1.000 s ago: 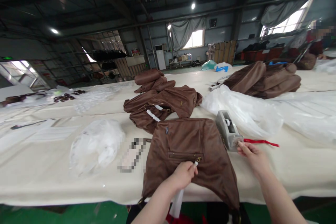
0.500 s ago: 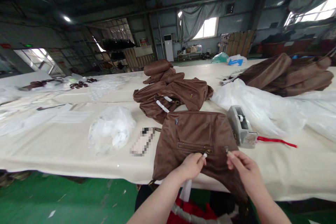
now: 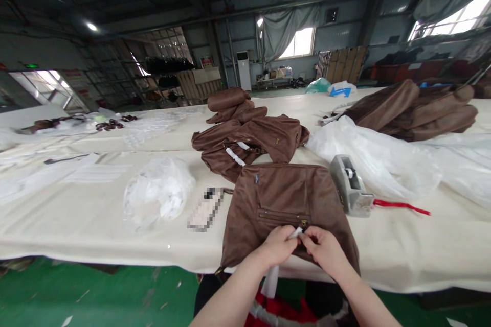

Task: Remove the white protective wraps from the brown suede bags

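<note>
A brown soft bag (image 3: 284, 186) lies across the table's front edge, its zip pocket (image 3: 282, 214) facing up. My left hand (image 3: 280, 244) is closed, pinching the white-wrapped zipper pull (image 3: 296, 232) below the right end of that zip. Against the same wrapped pull press the closed fingertips of my right hand (image 3: 322, 245); any clear tape between them is hidden. A white strip (image 3: 270, 281) hangs beneath my left wrist. Just right of the bag stands a grey tape dispenser (image 3: 351, 186).
Left of the bag lie a blurred-out phone (image 3: 206, 209) and a clear plastic bag of white scraps (image 3: 159, 194). More brown bags (image 3: 249, 138) are heaped behind. Plastic sheeting (image 3: 376, 158) and another brown pile (image 3: 418, 112) occupy the right. A red strip (image 3: 402, 206) trails from the dispenser.
My right hand has moved left, from the bag's right side to the zipper pull, carrying a small clear piece seen earlier. My left hand keeps its pinch on the wrapped pull.
</note>
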Motion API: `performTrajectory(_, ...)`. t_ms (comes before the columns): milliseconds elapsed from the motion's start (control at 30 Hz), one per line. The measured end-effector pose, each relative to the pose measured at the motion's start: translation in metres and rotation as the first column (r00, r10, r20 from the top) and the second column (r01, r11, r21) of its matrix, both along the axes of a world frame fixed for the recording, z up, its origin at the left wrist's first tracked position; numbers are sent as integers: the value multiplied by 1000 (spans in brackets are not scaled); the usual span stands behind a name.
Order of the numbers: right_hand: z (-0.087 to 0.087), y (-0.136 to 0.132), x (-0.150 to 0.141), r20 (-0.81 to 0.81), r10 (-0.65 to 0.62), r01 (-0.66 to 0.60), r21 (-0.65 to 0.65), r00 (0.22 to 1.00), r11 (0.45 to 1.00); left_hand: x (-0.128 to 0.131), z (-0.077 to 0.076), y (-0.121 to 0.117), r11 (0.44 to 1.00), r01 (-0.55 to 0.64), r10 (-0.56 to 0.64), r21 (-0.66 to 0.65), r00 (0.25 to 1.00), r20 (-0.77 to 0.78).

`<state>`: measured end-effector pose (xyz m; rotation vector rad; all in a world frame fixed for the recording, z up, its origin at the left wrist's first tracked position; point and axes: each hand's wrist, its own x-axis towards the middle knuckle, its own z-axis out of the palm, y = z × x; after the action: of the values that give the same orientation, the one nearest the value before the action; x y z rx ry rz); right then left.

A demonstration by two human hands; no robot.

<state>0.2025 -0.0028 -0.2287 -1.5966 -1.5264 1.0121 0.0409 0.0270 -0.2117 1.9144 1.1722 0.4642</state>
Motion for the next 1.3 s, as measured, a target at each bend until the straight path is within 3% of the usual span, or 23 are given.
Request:
performTrajectory(100, 0, -1, 1, -2, 3, -3, -10, 1000, 1000, 1, -2, 1, 992, -41, 53, -121, 994, 100)
performTrajectory(267, 3, -3, 10, -189, 162, -178, -71, 969, 981, 2, 2, -1, 919, -80, 191, -386, 947, 257)
performTrajectory(300, 3, -3, 12, -222, 179, -199, -73, 959, 977, 1, 3, -2, 870, -45, 215, -490, 930, 297)
performTrajectory(333, 2, -2, 12, -253, 183, -208, -76, 950, 975, 1, 5, -4, 784, 28, 243, -620, 906, 348)
performTrajectory(400, -1, -1, 11, -315, 180, -214, -77, 932, 974, 0, 8, -6, 514, 242, 323, -823, 835, 446)
performTrajectory(433, -3, 0, 10, -345, 181, -218, -71, 921, 973, 1, 9, -8, 385, 334, 369, -861, 799, 475)
performTrajectory(467, -6, 2, 8, -370, 184, -223, -65, 911, 973, 1, 9, -9, 305, 387, 405, -870, 774, 486)
performTrajectory(500, -8, 3, 7, -388, 186, -227, -63, 903, 972, 1, 8, -10, 269, 406, 439, -873, 756, 486)
performTrajectory(533, -9, 5, 5, -397, 186, -230, -65, 899, 971, 1, 7, -11, 267, 398, 467, -878, 743, 479)
performTrajectory(700, -9, 14, -1, -269, 145, -188, -142, 952, 972, 3, 2, -17, 368, 322, 466, -872, 748, 473)
performTrajectory(800, -5, 16, -2, -185, 106, -141, -185, 977, 973, 7, 5, -20, 469, 225, 443, -854, 776, 448)
performTrajectory(833, -4, 16, -1, -183, 116, -151, -186, 976, 971, 8, 7, -22, 527, 167, 428, -833, 795, 431)
performTrajectory(900, -2, 13, 2, -220, 169, -206, -159, 961, 966, 12, 11, -24, 711, -8, 382, -703, 843, 377)
performTrajectory(967, -1, 9, 8, -289, 209, -252, -121, 934, 960, 13, 14, -26, 909, -189, 309, -370, 903, 298)
performTrajectory(1000, 0, 6, 12, -321, 205, -251, -108, 925, 962, 13, 15, -28, 957, -241, 274, -158, 933, 234)
performTrajectory(1067, 3, 1, 17, -358, 141, -193, -114, 923, 975, 11, 15, -30, 956, -233, 225, 179, 972, 67)
performTrajectory(1100, 5, -1, 18, -368, 99, -156, -129, 925, 979, 9, 13, -31, 944, -192, 205, 267, 979, -22)
performTrajectory(1200, 11, -6, 16, -373, 17, -104, -215, 927, 971, 9, 7, -34, 939, -94, 169, 330, 964, -207)
performTrajectory(1300, 14, -8, 9, -335, 48, -140, -256, 941, 956, 11, 3, -36, 945, -82, 169, 315, 951, -259)
